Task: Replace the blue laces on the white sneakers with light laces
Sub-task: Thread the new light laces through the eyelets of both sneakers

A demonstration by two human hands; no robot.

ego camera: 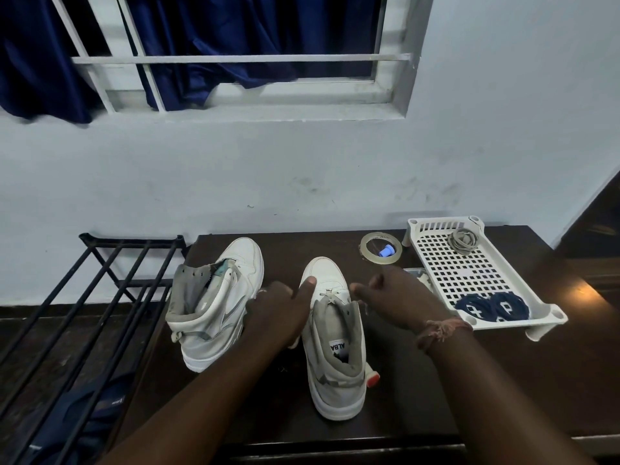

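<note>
Light lace [330, 294] crosses the lowest eyelets of the right sneaker [333, 337], upright mid-table [503, 380]. Left hand [280, 308] and right hand [399, 297] flank it, fingers curled; whether they pinch the lace ends, cannot tell. Blue laces [491, 306] coiled in white tray [469, 276]. Second sneaker [218, 297] left, unlaced.
</note>
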